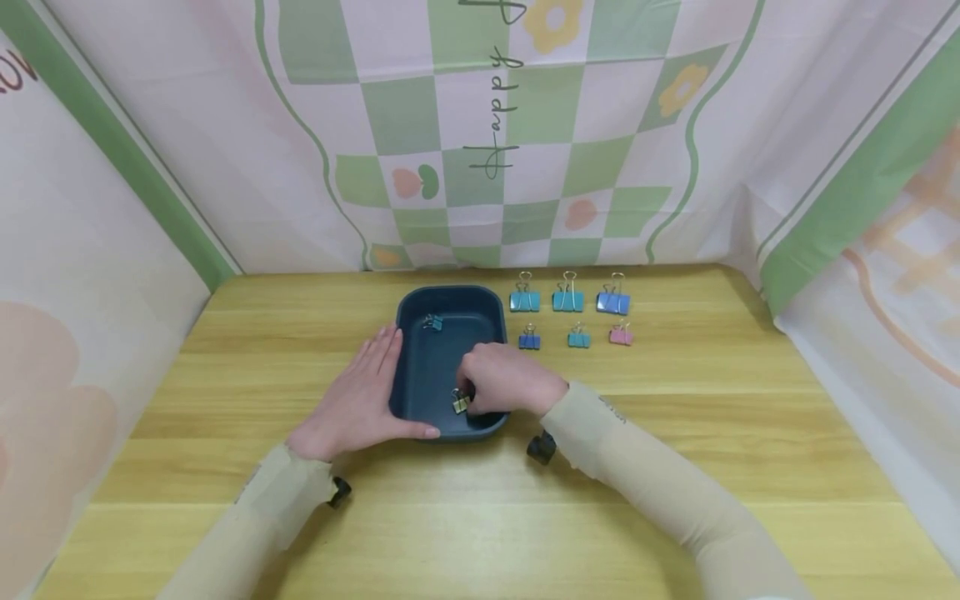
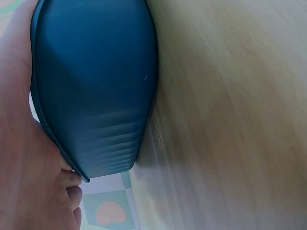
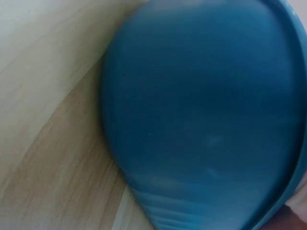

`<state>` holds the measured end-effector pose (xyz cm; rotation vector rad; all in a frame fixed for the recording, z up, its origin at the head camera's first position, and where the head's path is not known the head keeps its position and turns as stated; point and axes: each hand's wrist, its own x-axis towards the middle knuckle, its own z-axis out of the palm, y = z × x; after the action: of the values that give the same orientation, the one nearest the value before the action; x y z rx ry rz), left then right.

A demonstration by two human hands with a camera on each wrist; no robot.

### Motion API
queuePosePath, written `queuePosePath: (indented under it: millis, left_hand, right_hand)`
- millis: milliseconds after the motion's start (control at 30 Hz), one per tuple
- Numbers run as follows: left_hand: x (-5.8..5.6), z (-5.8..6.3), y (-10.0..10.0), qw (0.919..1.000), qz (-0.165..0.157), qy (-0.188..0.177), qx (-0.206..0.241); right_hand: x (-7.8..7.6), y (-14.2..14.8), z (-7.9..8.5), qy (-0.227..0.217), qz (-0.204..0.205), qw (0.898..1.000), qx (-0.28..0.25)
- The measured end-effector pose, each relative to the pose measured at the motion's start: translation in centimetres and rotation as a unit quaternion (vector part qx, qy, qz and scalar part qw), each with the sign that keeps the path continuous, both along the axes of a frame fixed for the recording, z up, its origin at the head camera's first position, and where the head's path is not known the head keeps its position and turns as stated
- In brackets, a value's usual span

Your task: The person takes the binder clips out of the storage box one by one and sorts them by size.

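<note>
A dark blue tray (image 1: 450,364) lies on the table. My left hand (image 1: 358,400) rests against its left side, fingers straight along the rim and thumb stretched over the near corner. In the left wrist view the tray's outer wall (image 2: 96,86) fills much of the picture. My right hand (image 1: 506,379) reaches over the right rim with curled fingers, pinching a small yellow binder clip (image 1: 461,404) near the tray's front end; the fingertips are partly hidden. A small teal binder clip (image 1: 433,322) lies at the back left inside the tray.
Right of the tray stand two rows of binder clips. The back row has two large teal clips (image 1: 524,301) (image 1: 567,301) and a large blue one (image 1: 613,302). In front are small blue (image 1: 529,341), teal (image 1: 578,339) and pink (image 1: 621,336) clips. Patterned curtains (image 1: 472,167) border the table.
</note>
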<state>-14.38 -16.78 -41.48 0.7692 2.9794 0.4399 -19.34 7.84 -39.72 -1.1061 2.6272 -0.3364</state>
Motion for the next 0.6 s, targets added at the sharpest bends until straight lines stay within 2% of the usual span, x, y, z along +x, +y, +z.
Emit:
queuePosePath:
  millis: [300,600]
  left_hand:
    - [0.1,0.12,0.03,1.0,0.001,-0.002,-0.002]
    - [0.21,0.18,0.17,1.0,0.004,-0.004,-0.003]
  right_hand:
    - [0.12,0.05,-0.02,0.005,-0.003,1.0,-0.014]
    - [0.0,0.53,-0.27,0.033,-0.007,0.997,-0.068]
